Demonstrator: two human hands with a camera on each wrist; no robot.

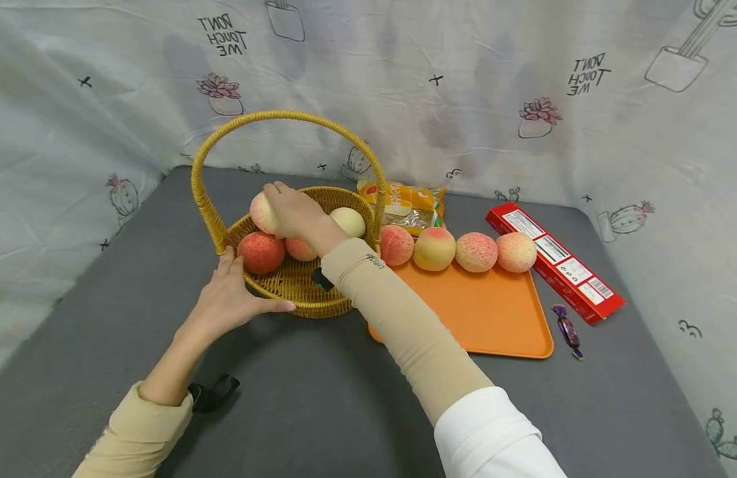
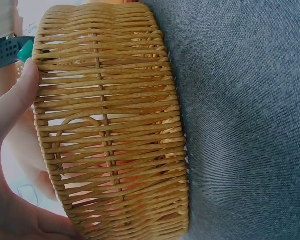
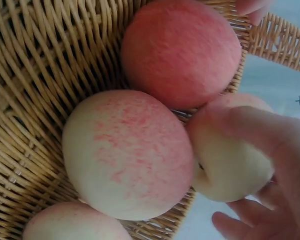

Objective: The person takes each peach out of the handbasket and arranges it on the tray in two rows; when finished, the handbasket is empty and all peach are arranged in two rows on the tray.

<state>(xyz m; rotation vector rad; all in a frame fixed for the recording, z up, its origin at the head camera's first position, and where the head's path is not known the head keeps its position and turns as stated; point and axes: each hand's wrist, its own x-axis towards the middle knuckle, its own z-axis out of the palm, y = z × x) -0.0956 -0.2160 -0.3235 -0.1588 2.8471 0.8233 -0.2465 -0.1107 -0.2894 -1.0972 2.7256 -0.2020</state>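
1. Right hand point(image 1: 293, 211) is over the wicker basket point(image 1: 297, 292), fingers curled round a pale peach point(image 1: 263, 212) at the basket's far-left rim; the right wrist view shows the fingers point(image 3: 270, 135) wrapped over it point(image 3: 232, 160), held at rim level against two others.
2. Left hand point(image 1: 231, 299) rests on the basket's near outer wall, fingers fairly straight, thumb along the weave – bracing, not gripping. The left wrist view shows the thumb point(image 2: 15, 100) against the wicker wall point(image 2: 110, 125).
3. Inside the basket: a red peach point(image 1: 261, 252) at left, a smaller pinkish one point(image 1: 299, 249) partly under the wrist, a cream one point(image 1: 348, 221) at the back.
4. Four more peaches point(image 1: 455, 250) sit in a row along the far edge of the orange tray point(image 1: 494, 312), just right of the basket.
5. Also on the grey bench point(image 1: 321, 398): a red box point(image 1: 554, 262), a purple wrapped candy point(image 1: 568, 330), and a yellow snack bag point(image 1: 407, 206) behind the basket handle point(image 1: 285, 119).
6. Judgement – to do it well: keep the left hand steady so the basket doesn't slide, keep the wrist clear under the handle, and handle the held peach without knocking the red one beside it.
7. Keep the grip light and even – the fruit is round and would likely roll if it slipped against the others.
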